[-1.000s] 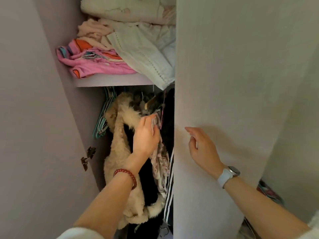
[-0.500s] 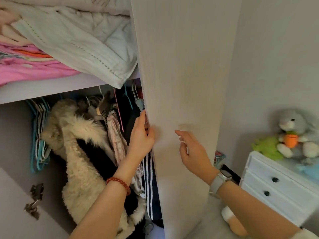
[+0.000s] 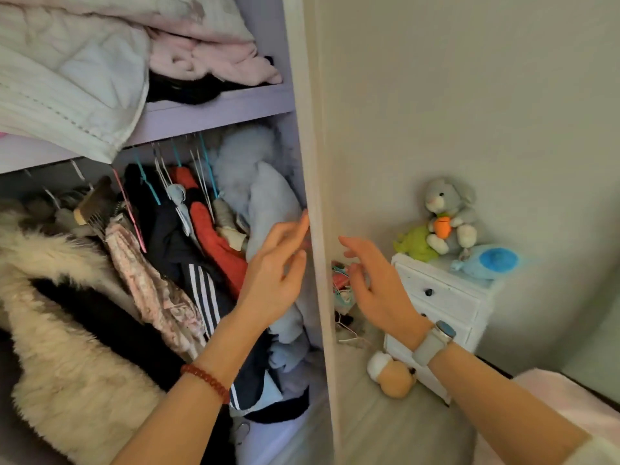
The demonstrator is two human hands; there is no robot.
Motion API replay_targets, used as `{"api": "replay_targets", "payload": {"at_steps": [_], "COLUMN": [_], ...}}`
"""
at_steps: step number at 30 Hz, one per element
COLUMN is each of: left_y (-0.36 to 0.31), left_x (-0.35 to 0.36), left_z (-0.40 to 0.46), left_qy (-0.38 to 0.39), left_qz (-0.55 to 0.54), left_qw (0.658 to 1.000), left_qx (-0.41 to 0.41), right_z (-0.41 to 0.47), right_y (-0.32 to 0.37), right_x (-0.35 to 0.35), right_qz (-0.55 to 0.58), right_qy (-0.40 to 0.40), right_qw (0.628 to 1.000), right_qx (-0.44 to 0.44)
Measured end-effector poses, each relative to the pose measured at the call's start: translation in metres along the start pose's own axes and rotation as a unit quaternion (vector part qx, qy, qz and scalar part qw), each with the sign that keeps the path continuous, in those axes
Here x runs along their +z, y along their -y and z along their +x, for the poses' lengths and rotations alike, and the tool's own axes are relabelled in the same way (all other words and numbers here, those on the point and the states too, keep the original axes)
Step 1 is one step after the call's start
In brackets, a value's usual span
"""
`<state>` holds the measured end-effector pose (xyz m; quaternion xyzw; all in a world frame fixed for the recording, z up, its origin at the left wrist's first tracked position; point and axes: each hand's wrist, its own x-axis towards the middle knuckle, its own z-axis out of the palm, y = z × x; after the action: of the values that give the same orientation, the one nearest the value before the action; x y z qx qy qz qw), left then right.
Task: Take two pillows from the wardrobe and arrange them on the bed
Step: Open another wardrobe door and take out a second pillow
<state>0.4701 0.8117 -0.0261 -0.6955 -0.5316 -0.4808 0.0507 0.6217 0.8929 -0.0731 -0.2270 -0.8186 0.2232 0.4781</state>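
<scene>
While both hands are empty, the pillows sit unclaimed on the shelf (image 3: 214, 110) of the wardrobe (image 3: 310, 162). Item one: white pillow (image 3: 63, 92), ribbed cover with a stitched border, lying at the shelf's left end, one corner drooping over the front edge above the hanging rail. Item two: pale pillow (image 3: 141, 15), faintly printed, stacked on top of the first and running toward the shelf's right end; whether it is a pillow or a folded quilt cannot be told for certain. Adjacent: pink blanket (image 3: 214, 58), bunched at the shelf's right end, touching both. Left hand (image 3: 275, 270): open, fingers spread, fingertips at the wardrobe's front side panel, holding nothing. Right hand (image 3: 375, 283): open, fingers loosely curled, just beyond the panel, holding nothing. Handling, by judgement: light, soft, compressible, not fragile; the covers look matte and should not slip. Grip advice: take the top one first, both hands on opposite short edges, or pinch deep into the filling rather than the loose cover. Hazard: pulling the lower pillow by its drooping corner may drag the blanket off the shelf.
</scene>
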Motion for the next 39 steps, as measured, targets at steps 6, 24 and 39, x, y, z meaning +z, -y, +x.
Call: {"api": "replay_targets", "payload": {"at_steps": [6, 24, 39], "left_y": [-0.027, -0.014, 0.105], "left_x": [0.054, 0.107, -0.242], "left_z": [0.053, 0.150, 0.238], "left_qy": [0.130, 0.159, -0.054], "left_qz": [0.097, 0.086, 0.469], "left_qw": [0.983, 0.981, 0.881], "left_qx": [0.091, 0.069, 0.014], "right_z": [-0.010, 0.050, 0.327], "right_y": [-0.016, -0.027, 0.059], "right_x": [-0.049, -0.115, 0.061], "right_qz": [0.050, -0.217, -0.209], "right_qy": [-0.074, -0.221, -0.024], "right_qw": [0.993, 0.948, 0.965], "right_qx": [0.073, 0.075, -0.154]}}
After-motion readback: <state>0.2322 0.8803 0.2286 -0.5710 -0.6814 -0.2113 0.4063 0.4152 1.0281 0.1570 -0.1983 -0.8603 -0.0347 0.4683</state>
